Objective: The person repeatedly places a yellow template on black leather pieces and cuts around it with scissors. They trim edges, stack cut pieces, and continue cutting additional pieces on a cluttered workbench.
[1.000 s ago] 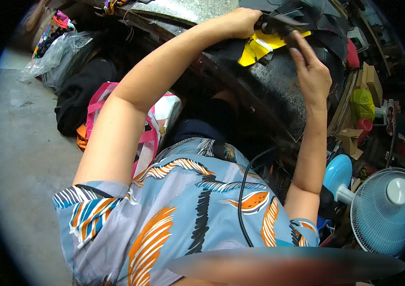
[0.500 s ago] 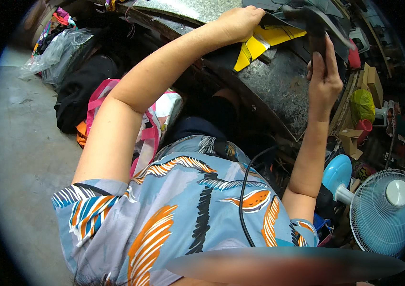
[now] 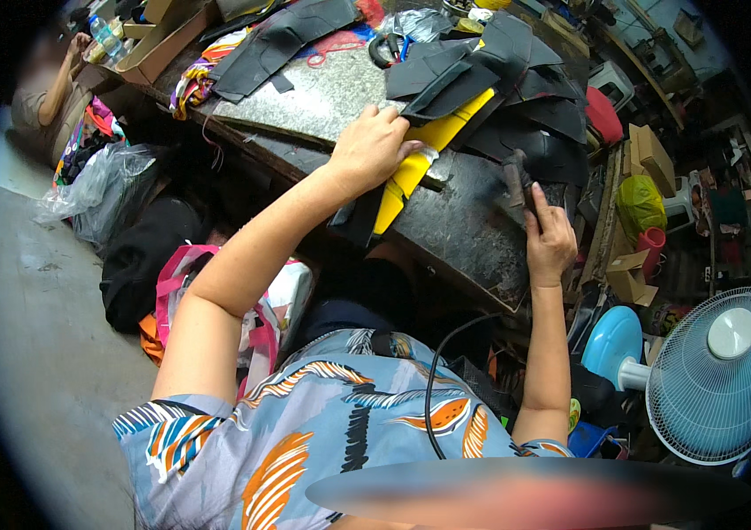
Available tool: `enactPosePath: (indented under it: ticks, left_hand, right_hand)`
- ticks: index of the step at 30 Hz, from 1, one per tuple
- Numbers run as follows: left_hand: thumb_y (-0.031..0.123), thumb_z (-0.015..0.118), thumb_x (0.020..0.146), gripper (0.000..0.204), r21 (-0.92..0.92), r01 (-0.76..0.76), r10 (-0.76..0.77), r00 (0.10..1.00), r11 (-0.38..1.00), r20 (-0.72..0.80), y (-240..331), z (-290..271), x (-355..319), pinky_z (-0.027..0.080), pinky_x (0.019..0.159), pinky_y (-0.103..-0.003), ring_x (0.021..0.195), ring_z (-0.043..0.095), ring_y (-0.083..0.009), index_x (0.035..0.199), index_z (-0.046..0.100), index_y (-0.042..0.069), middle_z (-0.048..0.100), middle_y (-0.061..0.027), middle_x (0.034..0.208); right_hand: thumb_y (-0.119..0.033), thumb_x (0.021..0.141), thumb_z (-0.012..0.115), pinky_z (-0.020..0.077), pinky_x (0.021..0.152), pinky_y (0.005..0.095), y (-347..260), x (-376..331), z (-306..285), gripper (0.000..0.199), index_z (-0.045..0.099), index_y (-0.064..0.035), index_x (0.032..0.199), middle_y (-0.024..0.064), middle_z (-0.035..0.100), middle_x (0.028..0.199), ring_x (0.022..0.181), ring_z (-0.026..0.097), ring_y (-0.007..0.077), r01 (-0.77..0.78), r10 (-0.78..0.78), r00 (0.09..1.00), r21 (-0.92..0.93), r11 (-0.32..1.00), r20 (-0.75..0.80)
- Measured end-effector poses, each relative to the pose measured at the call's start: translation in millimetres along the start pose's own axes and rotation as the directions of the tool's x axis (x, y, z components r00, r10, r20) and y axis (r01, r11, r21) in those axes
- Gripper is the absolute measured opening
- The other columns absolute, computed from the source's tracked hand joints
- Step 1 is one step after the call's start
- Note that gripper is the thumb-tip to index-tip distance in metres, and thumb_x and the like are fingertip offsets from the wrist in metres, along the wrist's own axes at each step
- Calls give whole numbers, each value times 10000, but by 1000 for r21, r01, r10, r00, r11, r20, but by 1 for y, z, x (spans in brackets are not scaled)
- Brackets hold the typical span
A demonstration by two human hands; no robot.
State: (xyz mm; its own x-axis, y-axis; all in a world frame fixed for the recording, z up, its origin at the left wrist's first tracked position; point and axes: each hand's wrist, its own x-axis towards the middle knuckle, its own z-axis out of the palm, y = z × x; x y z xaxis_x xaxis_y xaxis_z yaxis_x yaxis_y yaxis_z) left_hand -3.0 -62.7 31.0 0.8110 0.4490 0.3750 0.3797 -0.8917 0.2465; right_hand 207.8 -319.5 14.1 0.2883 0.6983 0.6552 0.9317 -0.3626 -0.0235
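Observation:
My left hand [image 3: 370, 152] grips the edge of a black sheet piece with a yellow side [image 3: 404, 187], which lies slanted across the dark corner of the workbench [image 3: 473, 234]. A small whitish patch shows on the yellow beside my fingertips. To the right, my right hand [image 3: 552, 244] is closed on a dark hammer [image 3: 517, 184], its head slightly blurred over the bench top. Several black cut pieces [image 3: 530, 132] lie overlapped beyond both hands. The hammer's handle is partly hidden by my fingers.
Scissors [image 3: 384, 51], a clear plastic bag [image 3: 421, 25] and more black pieces [image 3: 292, 40] lie farther back on the bench. Another person [image 3: 47, 106] sits at the far left. A blue-and-white fan [image 3: 709, 375] stands at my right; bags [image 3: 119, 190] rest at my left.
The yellow-sided piece has been lowered and turned onto the bench corner, with my left hand moving down and left. My right hand has brought the hammer lower and leftward. The view has shifted.

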Motion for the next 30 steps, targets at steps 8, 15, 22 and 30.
enactPosePath:
  ticks: [8,15,22,30]
  left_hand:
    - [216,734,758,391,65,25,-26,999,998,25,48,-22,-17,540,778,-412,956,616,-325,1044,579,-1,600,-150,928]
    - [-52,612,783,409,-521,-283,196,956,805,-216,45,-67,2,535,809,-398,959,668,-378,1185,557,1,669,-228,996]
    - [204,737,827,707,-430,-157,-62,890,889,-452,35,-40,177,470,999,-419,1217,558,-362,1442,394,130,519,-222,1371]
    - [637,759,694,1090,-33,40,-47,975,999,-215,65,76,194,303,1067,-649,1374,310,-493,1551,201,260,260,-186,1568]
  right_hand:
    - [-218,739,785,463,698,371,7,-9,11,525,675,-325,1241,28,559,849,801,575,227,-29,37,990,-61,998,137]
    - [-237,744,777,466,708,373,3,-8,7,527,657,-300,1254,28,544,855,803,562,227,-25,32,992,-66,998,121]
    - [-244,749,776,469,713,372,3,-8,8,505,666,-290,1240,26,550,862,809,565,231,-54,61,991,-61,997,118]
    - [-179,726,793,479,742,379,-2,-6,5,523,679,-274,1228,25,577,871,824,580,230,-89,93,986,-29,996,139]
